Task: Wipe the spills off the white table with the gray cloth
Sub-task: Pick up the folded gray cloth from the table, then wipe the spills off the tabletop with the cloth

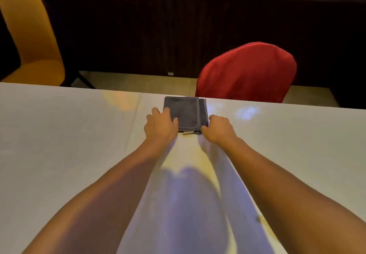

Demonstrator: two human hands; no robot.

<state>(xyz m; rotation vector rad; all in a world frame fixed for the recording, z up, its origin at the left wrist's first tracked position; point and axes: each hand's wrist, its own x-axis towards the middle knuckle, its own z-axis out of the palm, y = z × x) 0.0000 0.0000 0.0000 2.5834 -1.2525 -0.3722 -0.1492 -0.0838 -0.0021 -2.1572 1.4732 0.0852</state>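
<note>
A folded gray cloth lies flat near the far edge of the white table. My left hand rests on the cloth's near left corner, fingers spread over it. My right hand touches its near right corner, fingers curled at the edge. A small white tag sticks out from under the cloth's near edge. A small dark spot sits on the table at the near right, close to my right forearm. Both forearms reach across the table's middle.
A red chair stands just behind the table's far edge, right of the cloth. A yellow-orange chair is at the far left. A seam runs across the table left of my left hand. Dark wall behind.
</note>
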